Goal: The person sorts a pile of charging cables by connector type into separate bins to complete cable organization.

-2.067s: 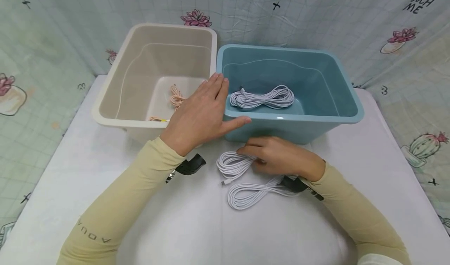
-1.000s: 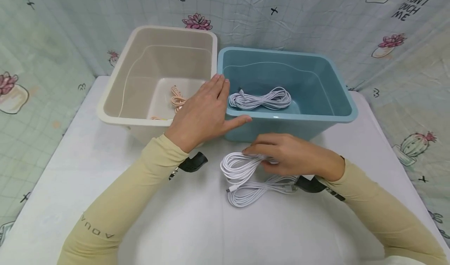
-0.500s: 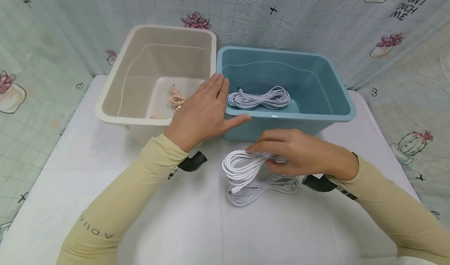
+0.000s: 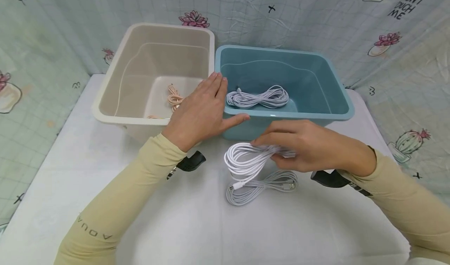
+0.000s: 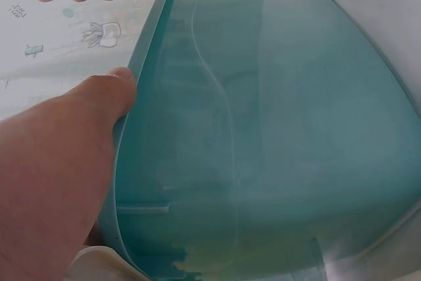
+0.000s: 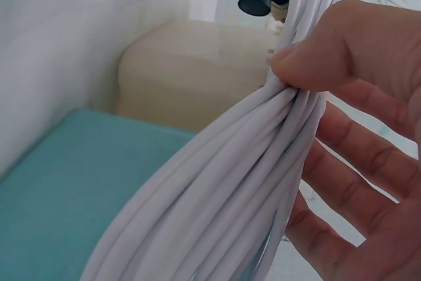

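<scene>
My right hand pinches a coiled white cable at its middle, lifted above the table in front of the blue bin. In the right wrist view the thumb presses the gathered strands against the fingers. A connector hangs from the coil's lower left. My left hand lies with straight fingers over the adjoining rims of the beige bin and the blue bin, its thumb stretched along the blue bin's front rim. Below the held coil, a second white cable lies bundled on the table.
Inside the blue bin rests another bundled white cable. The beige bin holds an orange cable, partly hidden by the left hand. A patterned cloth hangs behind the bins. A white cloth covers the table.
My right hand has raised the white cable coil off the table and drawn it slightly right, uncovering more of the cable beneath. The left hand has stayed on the bin rims.
</scene>
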Action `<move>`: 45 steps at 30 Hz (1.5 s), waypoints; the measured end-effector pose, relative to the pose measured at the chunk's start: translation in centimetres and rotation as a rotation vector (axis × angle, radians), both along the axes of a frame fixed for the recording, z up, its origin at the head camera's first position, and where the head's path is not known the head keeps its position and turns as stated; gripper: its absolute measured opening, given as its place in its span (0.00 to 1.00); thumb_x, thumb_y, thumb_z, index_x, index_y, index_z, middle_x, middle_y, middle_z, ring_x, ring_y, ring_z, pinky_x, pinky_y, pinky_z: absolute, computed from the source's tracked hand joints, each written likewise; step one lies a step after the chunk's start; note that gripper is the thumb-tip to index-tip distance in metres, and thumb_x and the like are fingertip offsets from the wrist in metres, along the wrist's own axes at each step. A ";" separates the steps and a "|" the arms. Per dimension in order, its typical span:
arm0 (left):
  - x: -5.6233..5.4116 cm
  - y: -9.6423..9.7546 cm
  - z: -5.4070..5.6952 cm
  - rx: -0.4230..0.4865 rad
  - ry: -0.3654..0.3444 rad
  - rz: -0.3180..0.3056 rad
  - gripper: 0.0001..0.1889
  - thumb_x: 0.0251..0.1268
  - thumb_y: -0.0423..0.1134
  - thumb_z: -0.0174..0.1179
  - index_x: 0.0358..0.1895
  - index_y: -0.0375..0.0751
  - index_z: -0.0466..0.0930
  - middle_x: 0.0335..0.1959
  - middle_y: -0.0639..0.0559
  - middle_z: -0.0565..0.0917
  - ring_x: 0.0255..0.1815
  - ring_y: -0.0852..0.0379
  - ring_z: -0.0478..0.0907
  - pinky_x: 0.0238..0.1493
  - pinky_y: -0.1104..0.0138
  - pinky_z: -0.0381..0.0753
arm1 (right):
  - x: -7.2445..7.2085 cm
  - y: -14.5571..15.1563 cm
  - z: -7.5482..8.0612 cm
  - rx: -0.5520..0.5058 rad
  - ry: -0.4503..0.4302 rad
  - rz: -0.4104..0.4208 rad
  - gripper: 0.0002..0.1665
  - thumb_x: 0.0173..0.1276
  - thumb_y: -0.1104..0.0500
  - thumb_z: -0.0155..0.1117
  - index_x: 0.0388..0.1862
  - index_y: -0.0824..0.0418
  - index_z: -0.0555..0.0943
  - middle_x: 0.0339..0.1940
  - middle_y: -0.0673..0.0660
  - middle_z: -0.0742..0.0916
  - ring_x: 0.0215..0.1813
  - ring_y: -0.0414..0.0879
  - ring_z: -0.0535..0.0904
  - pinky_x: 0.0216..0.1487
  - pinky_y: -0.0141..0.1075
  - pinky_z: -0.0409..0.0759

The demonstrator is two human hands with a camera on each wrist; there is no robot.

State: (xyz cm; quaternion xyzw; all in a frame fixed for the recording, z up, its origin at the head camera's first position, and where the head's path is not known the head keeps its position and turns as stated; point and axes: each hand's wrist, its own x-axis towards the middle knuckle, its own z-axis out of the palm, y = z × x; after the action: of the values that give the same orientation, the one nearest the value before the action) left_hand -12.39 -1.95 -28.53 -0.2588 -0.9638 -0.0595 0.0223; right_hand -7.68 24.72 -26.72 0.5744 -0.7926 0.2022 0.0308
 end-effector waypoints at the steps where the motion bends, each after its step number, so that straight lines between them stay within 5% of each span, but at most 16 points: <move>1: 0.0 0.0 0.0 0.000 0.003 -0.001 0.56 0.69 0.78 0.45 0.81 0.30 0.55 0.84 0.36 0.57 0.87 0.42 0.51 0.88 0.55 0.53 | 0.0 0.1 0.2 -0.002 -0.002 0.000 0.34 0.50 0.69 0.78 0.59 0.55 0.84 0.49 0.48 0.88 0.41 0.33 0.77 0.39 0.19 0.76; 9: 0.0 0.1 -0.2 0.011 0.036 -0.010 0.57 0.68 0.78 0.47 0.80 0.28 0.57 0.83 0.34 0.59 0.87 0.41 0.54 0.88 0.54 0.55 | -0.8 0.3 1.2 -0.078 0.012 0.021 0.33 0.49 0.71 0.75 0.58 0.58 0.85 0.49 0.50 0.89 0.40 0.35 0.79 0.39 0.23 0.80; 26: -0.2 -0.1 0.3 -0.001 -0.026 -0.008 0.58 0.68 0.78 0.46 0.82 0.30 0.53 0.84 0.36 0.55 0.88 0.42 0.50 0.87 0.53 0.54 | -1.7 0.6 2.2 -0.097 0.034 -0.025 0.31 0.50 0.70 0.74 0.57 0.59 0.86 0.45 0.51 0.89 0.40 0.37 0.79 0.40 0.23 0.79; 36: -0.3 -0.1 0.3 0.003 0.004 -0.027 0.53 0.72 0.72 0.50 0.81 0.28 0.54 0.84 0.35 0.57 0.88 0.41 0.51 0.88 0.53 0.53 | -1.9 1.4 3.5 -0.086 0.014 -0.104 0.26 0.55 0.66 0.75 0.55 0.60 0.87 0.46 0.53 0.89 0.44 0.38 0.80 0.50 0.17 0.76; 41: -0.3 -0.1 0.0 0.000 0.052 -0.046 0.52 0.71 0.71 0.52 0.79 0.27 0.57 0.82 0.33 0.61 0.86 0.40 0.54 0.87 0.53 0.55 | -2.1 1.6 3.8 -0.110 0.005 -0.123 0.27 0.53 0.68 0.75 0.55 0.60 0.87 0.44 0.52 0.89 0.42 0.36 0.80 0.48 0.17 0.77; 45: -0.2 -0.3 0.0 0.017 0.025 -0.037 0.54 0.71 0.72 0.52 0.80 0.27 0.55 0.83 0.34 0.58 0.87 0.41 0.52 0.88 0.53 0.54 | -2.4 1.8 4.2 -0.120 0.008 -0.141 0.26 0.53 0.67 0.76 0.54 0.61 0.87 0.43 0.52 0.89 0.42 0.35 0.79 0.47 0.18 0.78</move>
State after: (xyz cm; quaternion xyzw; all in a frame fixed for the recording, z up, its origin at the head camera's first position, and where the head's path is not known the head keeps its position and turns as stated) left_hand -12.60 -2.20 -28.54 -0.2771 -0.9580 -0.0647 0.0354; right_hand -10.09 26.50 -22.48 0.5151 -0.8175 0.2442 0.0823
